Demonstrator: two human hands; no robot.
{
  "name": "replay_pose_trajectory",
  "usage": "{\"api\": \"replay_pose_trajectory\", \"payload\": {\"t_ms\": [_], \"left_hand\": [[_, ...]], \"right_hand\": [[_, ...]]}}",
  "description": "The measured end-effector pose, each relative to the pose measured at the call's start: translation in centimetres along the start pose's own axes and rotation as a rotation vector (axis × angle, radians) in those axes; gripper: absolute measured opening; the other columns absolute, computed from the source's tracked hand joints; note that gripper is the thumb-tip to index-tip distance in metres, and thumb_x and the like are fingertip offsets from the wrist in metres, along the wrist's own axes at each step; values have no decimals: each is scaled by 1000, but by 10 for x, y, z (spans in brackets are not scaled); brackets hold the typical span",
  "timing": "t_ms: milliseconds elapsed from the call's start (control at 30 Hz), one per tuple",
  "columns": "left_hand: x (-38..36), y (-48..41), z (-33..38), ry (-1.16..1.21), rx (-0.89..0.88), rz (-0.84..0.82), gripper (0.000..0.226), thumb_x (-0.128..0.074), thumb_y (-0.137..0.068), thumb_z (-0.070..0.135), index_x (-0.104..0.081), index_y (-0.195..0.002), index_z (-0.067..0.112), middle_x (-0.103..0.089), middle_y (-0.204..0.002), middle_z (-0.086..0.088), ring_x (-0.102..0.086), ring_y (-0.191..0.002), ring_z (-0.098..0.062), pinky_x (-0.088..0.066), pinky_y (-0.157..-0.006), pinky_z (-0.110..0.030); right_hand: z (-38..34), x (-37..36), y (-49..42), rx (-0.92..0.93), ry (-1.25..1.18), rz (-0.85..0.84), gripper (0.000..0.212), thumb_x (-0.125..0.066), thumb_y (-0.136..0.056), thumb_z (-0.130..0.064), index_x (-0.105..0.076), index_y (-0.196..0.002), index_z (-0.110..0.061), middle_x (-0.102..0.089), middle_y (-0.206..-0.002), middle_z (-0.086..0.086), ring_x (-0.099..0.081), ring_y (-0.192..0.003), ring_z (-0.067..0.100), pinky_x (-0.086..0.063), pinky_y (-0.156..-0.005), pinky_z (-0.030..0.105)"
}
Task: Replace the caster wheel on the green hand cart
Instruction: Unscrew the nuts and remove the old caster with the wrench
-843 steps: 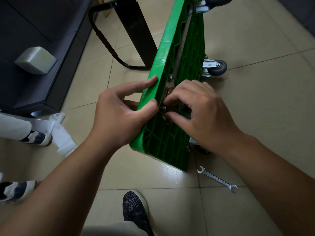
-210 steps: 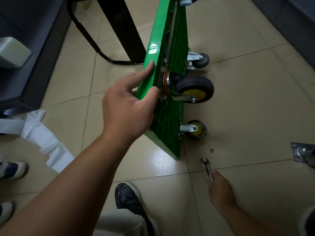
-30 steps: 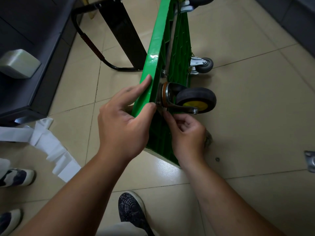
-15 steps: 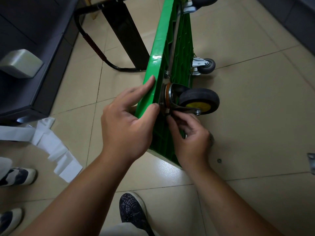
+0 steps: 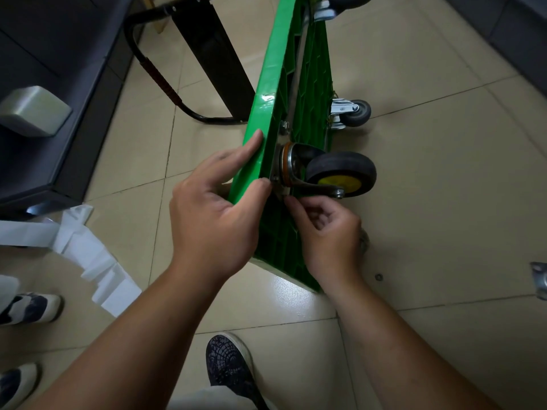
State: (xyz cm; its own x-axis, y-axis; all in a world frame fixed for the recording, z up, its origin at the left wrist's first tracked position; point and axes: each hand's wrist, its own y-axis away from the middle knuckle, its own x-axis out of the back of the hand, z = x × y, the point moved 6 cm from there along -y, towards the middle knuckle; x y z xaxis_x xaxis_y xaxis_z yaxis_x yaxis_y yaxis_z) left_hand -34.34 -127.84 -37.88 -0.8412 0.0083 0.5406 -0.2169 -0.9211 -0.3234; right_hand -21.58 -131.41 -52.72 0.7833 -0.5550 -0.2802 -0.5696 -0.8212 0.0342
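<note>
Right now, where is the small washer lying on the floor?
The small washer lies on the tiled floor, right of the right hand and left of the metal plate at the frame's right edge.

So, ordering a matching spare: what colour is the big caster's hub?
Yellow hub, black tyre; head view.

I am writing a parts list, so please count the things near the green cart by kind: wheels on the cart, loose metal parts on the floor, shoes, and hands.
Wheels on the green cart: 3 (yellow-hub caster, small grey caster, one cut off at the top edge)
Loose metal parts on the floor: 2 (small washer, metal plate)
Shoes: 3 (dark shoe, two white shoes)
Hands: 2 (left hand, right hand)
Total: 10
</note>
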Motion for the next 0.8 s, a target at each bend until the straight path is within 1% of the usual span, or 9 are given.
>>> {"api": "replay_pose_trajectory", "payload": {"t_ms": [133, 267, 333, 367, 433, 500, 567, 700, 800], "left_hand": [[0, 1, 0, -1, -7, -2, 47, -68, -86, 17, -69, -132, 25, -72, -118, 14, -68, -112, -9, -60, -89, -46], [-1, 0, -1, 17, -1, -11, 46, -67, -86, 17, -69, -132, 23, -73, -119, 10, -69, -112, -12, -60, -89, -47], [-1, 0, 0, 9, -4, -9, 47, -67, -86, 18, -69, -132, 23, -73, -118, 9, -69, -111, -12, -60, -89, -46], [0, 0, 0, 2, -7, -4, 47, -68, -86, 18, -69, -132, 24, -73, -117, 10, -69, -111, -11, -59, -89, -45], [0, 0, 0, -6, -10, -1, 47, -68, -86, 18, -69, -132, 26, -74, -116, 11, -69, -109, -11, -60, -87, -45], [-1, 0, -1, 7, -1, -9, 47, -68, -86, 19, -69, -132, 26, -74, -116, 10, -69, -108, -14, -60, -84, -47], [-1, 0, -2, 11, -2, -10, 46, -68, -87, 19, -69, -132, 26, -73, -116, 10, -69, -108, -16, -60, -83, -48], [0, 0, -2, 4, -6, -6, 46, -68, -86, 19, -69, -132, 26, -74, -116, 11, -70, -108, -15, -60, -84, -47], [-1, 0, -2, 14, -2, -11, 46, -68, -86, 20, -69, -132, 26, -74, -117, 10, -70, -109, -15, -61, -85, -48]], "right_hand": [[-5, 1, 2, 125, 84, -19, 5, -74, -90, -22, -73, -89, -27, -73, -82, -2, -72, -74, 19, -59, -67, 42], [-4, 4, 4, 294, 210, -41, 15, -69, -94, -15, -74, -108, -17, -69, -102, -7, -69, -89, 15, -57, -76, 31], [0, 7, 5, 338, 260, -35, 17, -69, -94, -13, -74, -109, -16, -68, -103, -8, -69, -93, 14, -56, -79, 28], [4, 9, 7, 343, 263, -38, 16, -69, -93, -12, -74, -109, -15, -68, -102, -7, -69, -93, 14, -57, -79, 30], [12, 11, 10, 314, 214, -46, 17, -70, -93, -14, -73, -109, -17, -68, -102, -5, -70, -92, 17, -58, -77, 36], [19, 13, 13, 271, 161, -46, 19, -70, -93, -18, -72, -111, -20, -69, -102, -3, -70, -89, 19, -59, -75, 38], [19, 14, 15, 268, 148, -37, 21, -73, -91, -19, -71, -111, -20, -69, -99, 0, -70, -85, 20, -58, -73, 35], [4, 15, 13, 354, 161, -13, 23, -75, -88, -14, -71, -110, -17, -66, -96, -2, -66, -77, 20, -55, -68, 28], [-5, 16, 12, 413, 200, -23, 21, -75, -88, -11, -72, -108, -13, -64, -96, -1, -63, -77, 21, -53, -68, 28]]}}
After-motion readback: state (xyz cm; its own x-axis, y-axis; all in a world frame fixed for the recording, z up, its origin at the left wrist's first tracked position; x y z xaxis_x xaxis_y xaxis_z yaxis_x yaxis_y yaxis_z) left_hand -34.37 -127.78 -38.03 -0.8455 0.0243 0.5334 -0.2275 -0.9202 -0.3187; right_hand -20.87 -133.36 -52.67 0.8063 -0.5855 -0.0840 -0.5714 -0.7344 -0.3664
